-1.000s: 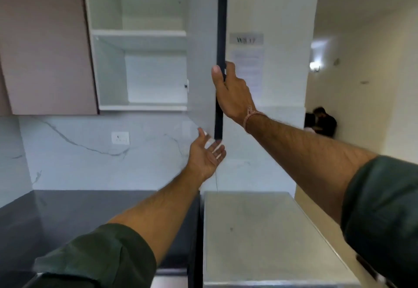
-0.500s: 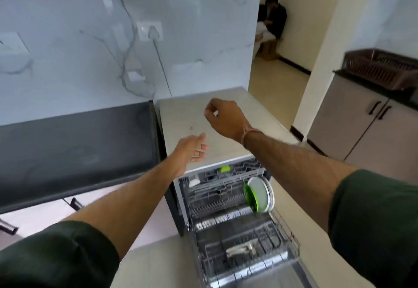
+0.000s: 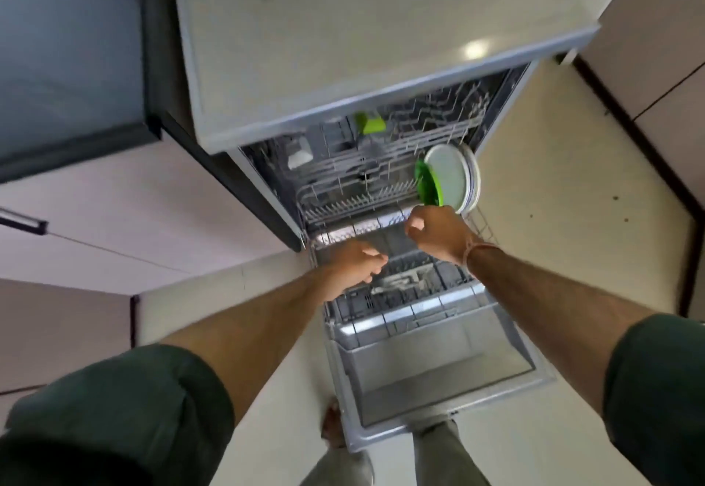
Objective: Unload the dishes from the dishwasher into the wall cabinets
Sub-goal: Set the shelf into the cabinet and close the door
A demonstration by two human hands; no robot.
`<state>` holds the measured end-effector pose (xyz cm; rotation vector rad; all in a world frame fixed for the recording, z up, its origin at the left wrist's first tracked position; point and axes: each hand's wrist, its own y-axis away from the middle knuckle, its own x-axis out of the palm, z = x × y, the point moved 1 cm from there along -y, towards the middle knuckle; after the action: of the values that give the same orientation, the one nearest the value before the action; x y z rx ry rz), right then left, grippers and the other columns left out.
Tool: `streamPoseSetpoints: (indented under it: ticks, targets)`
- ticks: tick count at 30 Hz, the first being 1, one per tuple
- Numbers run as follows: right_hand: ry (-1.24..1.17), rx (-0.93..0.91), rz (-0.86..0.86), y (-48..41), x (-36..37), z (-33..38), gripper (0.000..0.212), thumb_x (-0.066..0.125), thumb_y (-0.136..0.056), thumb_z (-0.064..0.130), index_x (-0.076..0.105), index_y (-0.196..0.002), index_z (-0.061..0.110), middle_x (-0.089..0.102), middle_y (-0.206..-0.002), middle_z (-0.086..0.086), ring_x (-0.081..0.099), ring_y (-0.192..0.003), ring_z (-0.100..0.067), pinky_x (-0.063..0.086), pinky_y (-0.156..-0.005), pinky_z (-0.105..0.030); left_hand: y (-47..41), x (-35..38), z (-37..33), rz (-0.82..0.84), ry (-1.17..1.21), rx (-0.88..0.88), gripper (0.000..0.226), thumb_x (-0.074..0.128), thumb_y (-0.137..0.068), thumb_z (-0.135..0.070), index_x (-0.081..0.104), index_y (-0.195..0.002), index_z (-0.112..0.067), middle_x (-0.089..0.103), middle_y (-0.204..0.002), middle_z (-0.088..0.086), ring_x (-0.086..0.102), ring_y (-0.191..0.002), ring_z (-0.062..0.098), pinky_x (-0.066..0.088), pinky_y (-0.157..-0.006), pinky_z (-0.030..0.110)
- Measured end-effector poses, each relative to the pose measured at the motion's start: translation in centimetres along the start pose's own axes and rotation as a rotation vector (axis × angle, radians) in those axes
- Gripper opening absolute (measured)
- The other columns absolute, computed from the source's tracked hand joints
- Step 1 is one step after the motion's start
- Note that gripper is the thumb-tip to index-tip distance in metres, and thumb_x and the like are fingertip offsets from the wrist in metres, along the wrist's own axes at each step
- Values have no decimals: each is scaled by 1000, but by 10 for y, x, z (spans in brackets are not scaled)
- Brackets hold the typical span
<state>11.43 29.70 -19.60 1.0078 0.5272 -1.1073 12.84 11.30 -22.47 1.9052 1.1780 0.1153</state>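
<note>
The dishwasher (image 3: 381,77) stands open with its door (image 3: 438,382) folded down and its racks pulled out. On edge at the right of the lower rack (image 3: 358,199) stand a green plate (image 3: 428,184) and white plates (image 3: 452,176). A green item (image 3: 369,123) sits in the upper rack. My right hand (image 3: 438,233) hovers just below the plates with fingers loosely curled, holding nothing. My left hand (image 3: 353,264) hangs over the rack's front, fingers loosely curled and empty. The wall cabinets are out of view.
A dark countertop (image 3: 68,58) lies to the left of the dishwasher, pale lower cabinets (image 3: 114,226) beneath it. More cabinets (image 3: 656,39) stand at the right. My feet (image 3: 335,424) stand beside the open door on the cream floor (image 3: 553,199).
My view dropped from the open wall cabinet to the dishwasher. Both hands came down from the cabinet door to the rack, the right one close to the plates.
</note>
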Motion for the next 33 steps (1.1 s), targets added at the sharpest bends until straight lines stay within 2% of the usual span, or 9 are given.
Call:
streamPoseSetpoints:
  ticks: [3,6,9,12,14,19,24,29,33]
  targets:
    - [65,15,88,-22,50,-40,21,52,-92,18,67,-100,7,71,-104,-18,66,-97,-35,51,-81,-35,-47,40,20,21,-102,-3,21,69,-91,-25,71,-104,-9,74,-100,7,71,-90,22,58,-84,34]
    - [110,46,188,-41,91,-72,24,49,-95,17,64,-112,7,67,-119,-17,63,-108,-35,50,-89,-36,-92,73,44,26,-209,-15,26,67,-92,-26,68,-114,-11,70,-112,8,67,-101,23,55,-90,35]
    - [130,45,261,-57,128,-99,26,51,-96,18,64,-114,5,65,-122,-17,61,-111,-34,45,-89,-34,-132,101,71,16,-341,-8,40,64,-93,-29,61,-127,-8,62,-130,12,59,-119,29,49,-97,33]
    - [95,45,301,-66,165,-126,27,55,-92,12,65,-117,6,65,-124,-16,59,-116,-32,43,-95,-32,-167,123,100,-5,-425,8,38,65,-89,-17,63,-126,-9,65,-127,12,62,-116,28,52,-93,30]
    - [65,70,305,-71,186,-142,35,55,-89,5,63,-123,8,63,-129,-14,56,-120,-30,42,-98,-30,-185,136,117,-13,-475,9,47,66,-83,-10,60,-130,-12,63,-130,11,63,-115,26,54,-91,30]
    - [113,50,253,-89,224,-173,45,60,-85,11,57,-130,9,52,-137,-15,52,-124,-33,43,-104,-36,-207,149,138,-103,-681,125,57,70,-81,-14,52,-136,-15,48,-139,10,61,-116,33,55,-90,41]
    - [286,-35,191,-100,234,-183,61,73,-82,27,48,-136,16,41,-141,-17,44,-126,-38,50,-95,-48,-218,152,143,-156,-793,224,56,73,-81,-18,50,-132,-18,56,-127,6,64,-108,29,56,-87,41]
    - [447,-71,159,-103,241,-188,56,74,-80,33,54,-130,16,44,-136,-20,46,-123,-40,51,-89,-50,-220,152,144,-165,-945,330,61,76,-83,-26,51,-137,-13,53,-138,11,61,-117,30,47,-97,40]
    - [445,-72,141,-103,242,-190,49,73,-82,32,58,-125,14,49,-131,-19,46,-122,-40,50,-88,-50,-219,151,146,-238,-1008,412,51,76,-82,-15,59,-129,-8,50,-142,17,61,-118,31,49,-100,40]
